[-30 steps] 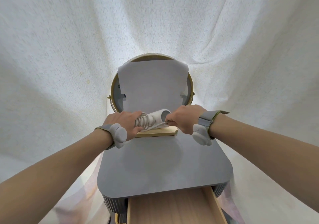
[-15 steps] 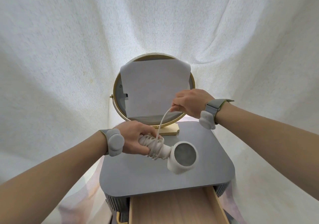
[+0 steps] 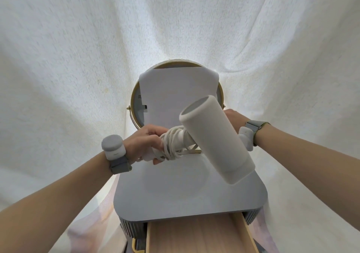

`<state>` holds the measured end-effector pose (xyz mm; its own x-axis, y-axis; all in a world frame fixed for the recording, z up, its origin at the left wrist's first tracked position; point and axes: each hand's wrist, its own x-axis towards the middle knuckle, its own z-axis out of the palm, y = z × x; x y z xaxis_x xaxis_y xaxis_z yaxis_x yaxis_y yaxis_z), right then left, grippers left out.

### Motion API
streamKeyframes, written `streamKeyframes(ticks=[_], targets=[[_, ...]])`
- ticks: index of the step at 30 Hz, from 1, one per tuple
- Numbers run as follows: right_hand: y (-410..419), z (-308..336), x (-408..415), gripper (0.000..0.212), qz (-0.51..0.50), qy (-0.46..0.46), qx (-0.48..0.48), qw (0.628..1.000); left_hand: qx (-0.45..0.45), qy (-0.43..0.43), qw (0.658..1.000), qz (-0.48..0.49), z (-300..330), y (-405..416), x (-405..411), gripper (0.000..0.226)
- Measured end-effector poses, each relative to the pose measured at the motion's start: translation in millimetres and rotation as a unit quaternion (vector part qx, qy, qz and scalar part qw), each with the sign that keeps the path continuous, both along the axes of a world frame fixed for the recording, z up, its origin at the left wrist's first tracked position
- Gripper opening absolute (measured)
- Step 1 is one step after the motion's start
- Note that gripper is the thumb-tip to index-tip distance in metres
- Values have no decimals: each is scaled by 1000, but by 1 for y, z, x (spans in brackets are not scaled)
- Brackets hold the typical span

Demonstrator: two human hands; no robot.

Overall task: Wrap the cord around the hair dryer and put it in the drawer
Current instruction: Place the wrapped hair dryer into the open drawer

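Note:
A white hair dryer (image 3: 216, 139) is held above the grey table top, its barrel slanting from upper left to lower right. My left hand (image 3: 145, 142) grips its handle, where the white cord (image 3: 172, 145) is coiled in several turns. My right hand (image 3: 232, 119) is behind the barrel, mostly hidden, so what it holds cannot be seen. The wooden drawer (image 3: 196, 235) stands open under the table's front edge, its visible part bare.
A round gold-framed mirror (image 3: 136, 104) covered by a white sheet of paper stands on a wooden base at the back of the grey table (image 3: 175, 194). White cloth hangs all around and below.
The dryer has been lifted and turned, so its barrel now slants toward me instead of facing me end on. My right hand dropped from in front of the mirror to behind the barrel.

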<state>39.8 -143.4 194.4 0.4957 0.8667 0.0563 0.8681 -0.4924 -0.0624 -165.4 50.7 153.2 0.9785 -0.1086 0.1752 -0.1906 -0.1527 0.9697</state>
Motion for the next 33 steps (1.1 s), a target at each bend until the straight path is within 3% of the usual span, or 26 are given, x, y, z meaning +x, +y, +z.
streamKeyframes(ticks=[4,7,9,12,17,22,26,30,33], targets=[[5,-32,16,26,-51,74,9,996,-78,-18,996,31,-6,-3,6,25],[3,-54,12,49,22,33,66,997,-137,-37,986,89,-8,-8,13,28],[3,-49,-4,41,63,13,59,996,-146,-57,977,145,-8,-13,17,32],[5,-45,-16,26,88,15,53,995,-101,-77,957,260,-7,-21,25,33],[11,-55,-30,26,116,-5,21,993,-20,-77,907,413,-16,-25,42,22],[13,-46,-47,24,141,-62,6,988,99,-9,860,501,-30,-19,49,39],[12,-36,-50,22,149,-79,47,985,196,18,842,501,-35,-17,45,50],[14,-27,-56,23,130,-10,185,974,250,29,848,466,-48,-21,44,59],[20,-22,-64,32,84,52,244,965,311,27,856,412,-53,-27,44,53]])
